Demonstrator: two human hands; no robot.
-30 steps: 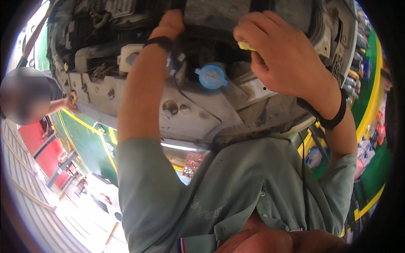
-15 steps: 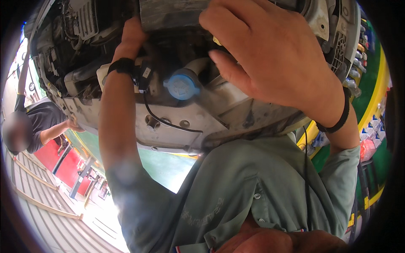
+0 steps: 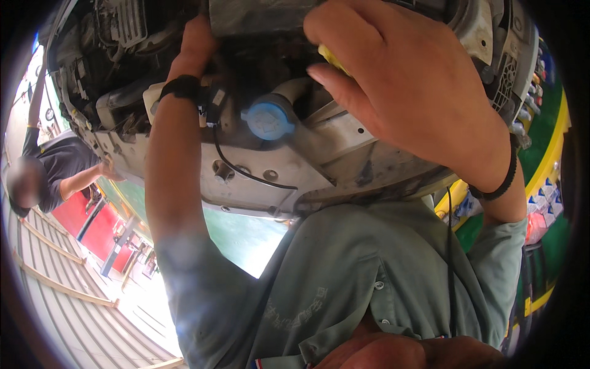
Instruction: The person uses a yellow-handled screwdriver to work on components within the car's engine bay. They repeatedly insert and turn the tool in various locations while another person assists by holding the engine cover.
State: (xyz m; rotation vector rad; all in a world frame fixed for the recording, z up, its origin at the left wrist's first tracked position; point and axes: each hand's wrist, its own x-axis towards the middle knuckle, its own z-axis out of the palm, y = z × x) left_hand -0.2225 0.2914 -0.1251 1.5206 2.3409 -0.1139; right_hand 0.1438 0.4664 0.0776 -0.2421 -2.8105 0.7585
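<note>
My right hand (image 3: 405, 86) is closed over the engine bay, thumb and fingers pinching a small yellow object (image 3: 335, 61) that is mostly covered by the fingers, so its kind does not show. Further left, my left hand (image 3: 200, 46) reaches down beside a dark grey box-shaped part (image 3: 261, 17); its fingers are hidden in shadow. Below and between both hands is a blue round cap (image 3: 268, 121) on a pale filler neck (image 3: 294, 90). A black cable (image 3: 220, 147) runs from near my left wrist across the front panel (image 3: 319, 166).
At the far left another person (image 3: 58, 163) leans at the car's front edge, one hand resting on it. On the right, bottles (image 3: 525, 117) and boxes (image 3: 544, 200) stand beside a yellow strip on the green floor. Dark engine parts (image 3: 123, 24) fill the upper left.
My right hand has shifted slightly right and down, and more of the yellow object shows. The whole view has moved a little; my left hand stays beside the dark box.
</note>
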